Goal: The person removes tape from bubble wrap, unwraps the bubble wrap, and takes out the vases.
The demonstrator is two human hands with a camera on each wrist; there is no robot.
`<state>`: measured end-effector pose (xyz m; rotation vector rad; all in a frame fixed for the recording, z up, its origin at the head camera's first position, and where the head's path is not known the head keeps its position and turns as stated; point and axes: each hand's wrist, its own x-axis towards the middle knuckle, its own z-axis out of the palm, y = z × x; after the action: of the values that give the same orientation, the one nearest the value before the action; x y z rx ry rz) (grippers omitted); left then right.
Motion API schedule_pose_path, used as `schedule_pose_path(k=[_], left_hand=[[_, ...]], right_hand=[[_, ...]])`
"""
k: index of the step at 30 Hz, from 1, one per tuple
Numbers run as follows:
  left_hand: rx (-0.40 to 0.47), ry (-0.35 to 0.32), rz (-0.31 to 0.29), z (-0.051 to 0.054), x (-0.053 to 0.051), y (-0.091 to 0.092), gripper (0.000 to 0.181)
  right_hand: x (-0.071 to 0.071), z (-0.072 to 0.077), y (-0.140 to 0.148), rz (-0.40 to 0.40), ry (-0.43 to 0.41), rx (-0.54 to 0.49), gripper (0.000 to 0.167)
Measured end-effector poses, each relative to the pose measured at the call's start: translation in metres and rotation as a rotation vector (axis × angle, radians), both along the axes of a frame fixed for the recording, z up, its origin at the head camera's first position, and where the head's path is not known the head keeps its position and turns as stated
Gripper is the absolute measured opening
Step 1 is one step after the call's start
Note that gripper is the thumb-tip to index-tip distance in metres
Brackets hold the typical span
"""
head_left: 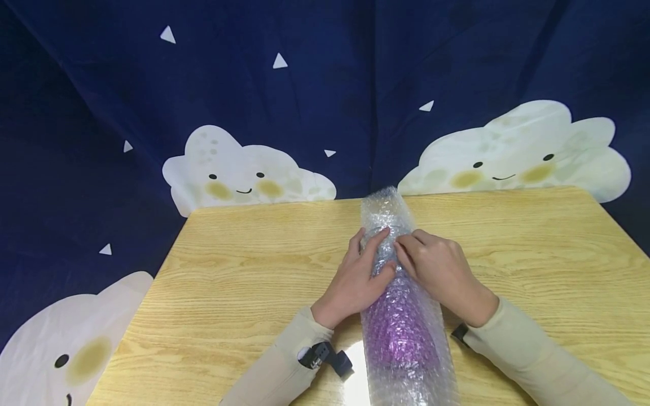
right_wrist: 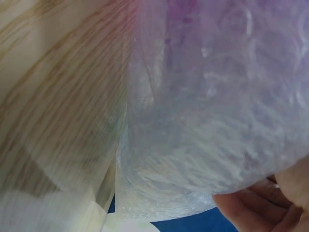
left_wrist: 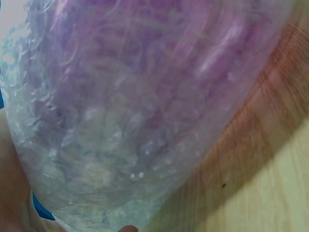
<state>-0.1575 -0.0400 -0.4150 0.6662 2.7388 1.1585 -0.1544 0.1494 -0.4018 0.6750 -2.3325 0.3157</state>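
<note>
A long bundle of clear bubble wrap point(head_left: 388, 208) lies lengthwise on the wooden table, around a purple object point(head_left: 403, 332) whose kind the wrap hides. My left hand point(head_left: 358, 276) rests on the bundle's left side, thumb and fingers spread over the wrap. On the other side my right hand point(head_left: 439, 268) pinches the wrap between thumb and curled fingers, close to the left fingertips. In the left wrist view the bubble wrap point(left_wrist: 111, 130) fills most of the picture. The right wrist view shows curled fingers point(right_wrist: 251, 208) against the wrap's edge.
The wooden table point(head_left: 244, 270) extends to both sides of the bundle. Behind it hangs a dark blue curtain point(head_left: 304, 101) with white clouds and triangles. A black strap point(head_left: 325, 356) is on the left sleeve. The bundle's far end reaches the table's back edge.
</note>
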Motion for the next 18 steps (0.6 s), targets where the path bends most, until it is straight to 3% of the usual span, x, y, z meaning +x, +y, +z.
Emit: schedule_pose_path(k=[18], left_hand=[[0.005,-0.007,0.007,-0.0008,-0.0006,0.0005,0.068]], right_hand=[[-0.0017,-0.0005,0.0002,0.022,0.004,-0.006,0.013]])
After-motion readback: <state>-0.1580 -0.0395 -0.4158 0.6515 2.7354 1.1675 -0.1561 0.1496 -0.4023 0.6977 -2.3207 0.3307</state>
